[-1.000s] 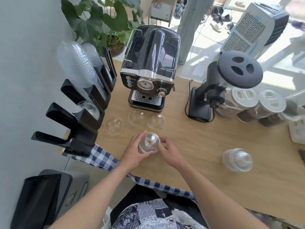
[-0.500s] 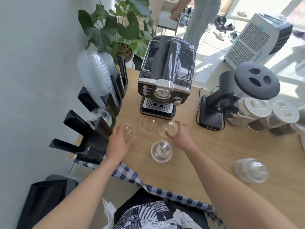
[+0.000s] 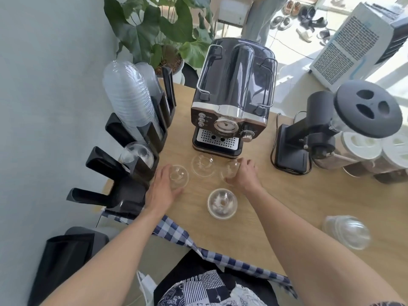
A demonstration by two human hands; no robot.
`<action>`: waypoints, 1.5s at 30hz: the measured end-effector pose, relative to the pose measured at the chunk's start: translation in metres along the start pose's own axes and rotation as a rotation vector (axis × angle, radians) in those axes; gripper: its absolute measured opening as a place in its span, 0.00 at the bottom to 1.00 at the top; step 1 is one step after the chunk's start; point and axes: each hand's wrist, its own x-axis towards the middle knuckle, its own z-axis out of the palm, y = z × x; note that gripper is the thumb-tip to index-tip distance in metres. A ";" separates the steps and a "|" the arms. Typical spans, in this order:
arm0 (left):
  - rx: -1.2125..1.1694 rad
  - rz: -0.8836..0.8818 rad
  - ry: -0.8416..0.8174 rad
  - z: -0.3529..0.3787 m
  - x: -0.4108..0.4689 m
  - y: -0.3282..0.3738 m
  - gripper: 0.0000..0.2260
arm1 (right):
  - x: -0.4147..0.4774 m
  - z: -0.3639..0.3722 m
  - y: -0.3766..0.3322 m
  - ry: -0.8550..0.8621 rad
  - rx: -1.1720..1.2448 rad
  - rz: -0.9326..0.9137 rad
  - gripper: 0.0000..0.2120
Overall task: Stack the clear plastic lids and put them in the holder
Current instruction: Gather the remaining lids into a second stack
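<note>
We are at the gathering step: single domed lids sit on the bench [image 3: 287,202] in front of the espresso machine [image 3: 234,96], and each hand is taking one. Our left hand [image 3: 162,191] curls round the left lid [image 3: 179,176], fingers along its far side and thumb at its near edge; our right hand [image 3: 244,175] grasps the right lid [image 3: 230,171] from above. The middle lid [image 3: 202,165] lies untouched between them, and the near lid [image 3: 221,203], which looks like a few already nested, stands just in front. All four rest on their rims, domes up, axes upright. A further stack [image 3: 346,231] lies tipped on its side well apart to the right, its axis along the bench. Next, we judge, the two held lids should be lifted and set dome-up over the near lid, kept level so they nest, before the pile goes into the black holder [image 3: 132,175] at the left.
</note>
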 end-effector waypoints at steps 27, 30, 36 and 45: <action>-0.319 0.346 -0.136 -0.007 -0.056 0.045 0.40 | -0.119 0.026 0.040 -0.014 0.171 -0.341 0.50; -0.295 0.372 -0.165 0.001 -0.060 0.048 0.41 | -0.121 0.030 0.039 -0.003 0.213 -0.341 0.49; -0.301 0.415 -0.240 0.017 -0.063 0.054 0.41 | -0.127 0.032 0.043 0.026 0.237 -0.327 0.49; -0.234 0.480 -0.289 0.041 -0.060 0.058 0.39 | -0.130 0.037 0.060 -0.035 0.223 -0.261 0.42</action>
